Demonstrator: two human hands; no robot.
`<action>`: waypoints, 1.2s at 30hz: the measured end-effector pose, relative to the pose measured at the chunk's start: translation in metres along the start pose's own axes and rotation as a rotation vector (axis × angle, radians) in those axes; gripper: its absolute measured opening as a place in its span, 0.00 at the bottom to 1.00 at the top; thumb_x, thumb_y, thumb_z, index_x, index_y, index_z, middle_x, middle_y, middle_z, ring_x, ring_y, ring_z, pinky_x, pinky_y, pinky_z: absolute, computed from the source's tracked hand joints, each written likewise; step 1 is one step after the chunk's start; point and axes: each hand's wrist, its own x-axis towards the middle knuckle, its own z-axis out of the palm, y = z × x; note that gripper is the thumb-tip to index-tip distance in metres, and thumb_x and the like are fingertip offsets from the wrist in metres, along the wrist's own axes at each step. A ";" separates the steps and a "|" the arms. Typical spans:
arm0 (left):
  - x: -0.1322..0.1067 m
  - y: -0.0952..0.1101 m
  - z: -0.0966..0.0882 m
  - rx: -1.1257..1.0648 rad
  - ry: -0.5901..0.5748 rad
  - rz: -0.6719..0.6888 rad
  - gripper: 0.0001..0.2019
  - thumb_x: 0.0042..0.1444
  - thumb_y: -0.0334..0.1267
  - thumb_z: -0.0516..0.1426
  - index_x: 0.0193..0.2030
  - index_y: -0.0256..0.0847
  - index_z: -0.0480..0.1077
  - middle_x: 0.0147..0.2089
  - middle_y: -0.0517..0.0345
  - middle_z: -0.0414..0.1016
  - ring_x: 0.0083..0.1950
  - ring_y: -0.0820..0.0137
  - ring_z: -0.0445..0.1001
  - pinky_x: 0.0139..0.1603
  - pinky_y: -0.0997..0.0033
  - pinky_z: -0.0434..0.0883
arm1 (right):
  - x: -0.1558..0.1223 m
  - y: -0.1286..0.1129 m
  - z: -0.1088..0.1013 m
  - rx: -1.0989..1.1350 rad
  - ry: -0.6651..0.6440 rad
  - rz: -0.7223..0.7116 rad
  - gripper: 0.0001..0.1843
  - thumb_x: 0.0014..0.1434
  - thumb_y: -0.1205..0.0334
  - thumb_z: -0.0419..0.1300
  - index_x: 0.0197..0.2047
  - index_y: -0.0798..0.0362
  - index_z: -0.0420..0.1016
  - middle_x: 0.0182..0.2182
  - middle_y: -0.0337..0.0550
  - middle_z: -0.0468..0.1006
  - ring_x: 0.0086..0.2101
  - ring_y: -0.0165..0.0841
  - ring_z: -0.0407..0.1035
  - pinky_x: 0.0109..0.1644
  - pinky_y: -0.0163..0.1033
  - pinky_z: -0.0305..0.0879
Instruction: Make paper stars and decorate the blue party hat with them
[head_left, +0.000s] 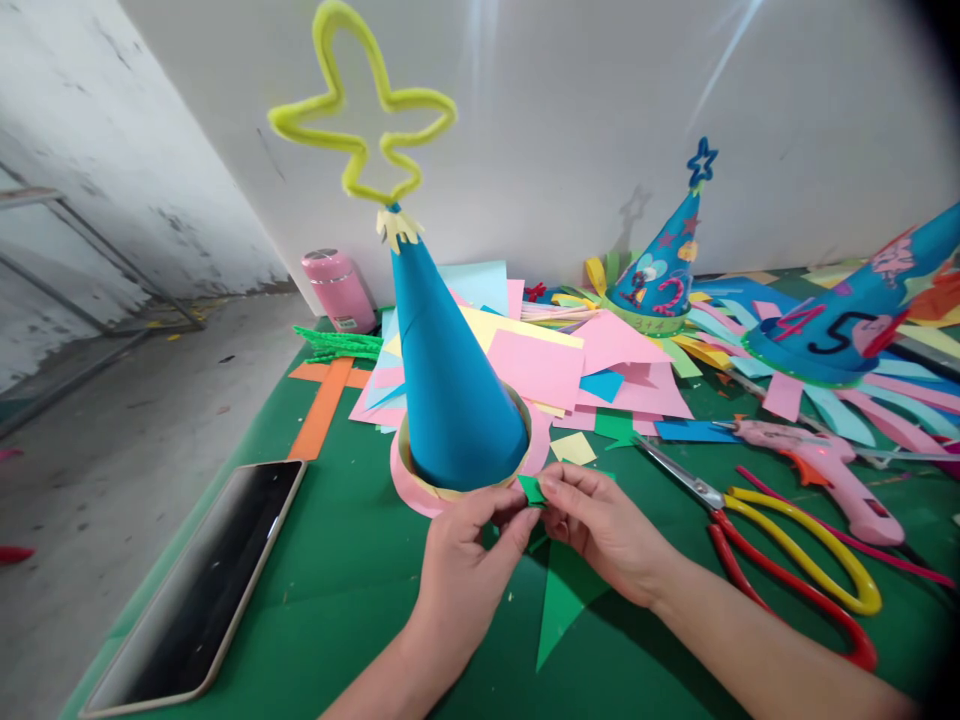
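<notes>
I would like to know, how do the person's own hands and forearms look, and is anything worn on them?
The left hand and right hand are both without gloves. No ring, watch or bracelet shows, though some fingers are partly hidden. The forearms are bare as far as they show, with no sleeve in view.

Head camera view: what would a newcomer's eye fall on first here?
Probably the tall blue hat, left of centre on the green table, with its big yellow star on top. Near its rim, the left hand and right hand pinch a small green scrap. Bright scissors lie to the right.
</notes>
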 end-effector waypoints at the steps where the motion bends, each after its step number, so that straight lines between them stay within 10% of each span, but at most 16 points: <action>1: 0.000 0.000 0.000 -0.019 0.006 -0.008 0.04 0.43 0.32 0.60 0.29 0.41 0.75 0.30 0.56 0.78 0.32 0.66 0.73 0.34 0.70 0.69 | 0.000 0.000 0.000 -0.001 -0.004 0.001 0.10 0.51 0.58 0.62 0.26 0.56 0.71 0.17 0.32 0.60 0.21 0.22 0.52 0.25 0.30 0.50; 15: 0.005 -0.001 -0.003 -0.688 -0.248 -0.397 0.12 0.54 0.40 0.52 0.26 0.35 0.70 0.24 0.57 0.70 0.25 0.73 0.66 0.27 0.74 0.64 | -0.004 -0.003 -0.003 -0.485 0.009 -0.613 0.09 0.52 0.68 0.61 0.37 0.47 0.75 0.34 0.40 0.70 0.34 0.30 0.67 0.36 0.34 0.65; 23: 0.008 -0.001 -0.010 -0.423 -0.286 -0.246 0.09 0.50 0.39 0.58 0.25 0.35 0.71 0.21 0.58 0.71 0.25 0.75 0.65 0.26 0.77 0.62 | -0.009 -0.007 -0.011 -0.853 -0.088 -0.860 0.19 0.51 0.75 0.60 0.45 0.47 0.70 0.38 0.42 0.70 0.38 0.30 0.67 0.41 0.33 0.66; 36: 0.014 0.003 -0.021 -0.298 -0.450 -0.186 0.07 0.50 0.38 0.57 0.27 0.36 0.71 0.25 0.58 0.72 0.28 0.73 0.68 0.29 0.75 0.65 | -0.014 -0.016 -0.020 -1.093 -0.187 -1.102 0.09 0.51 0.76 0.59 0.36 0.54 0.72 0.41 0.46 0.69 0.39 0.30 0.67 0.41 0.32 0.67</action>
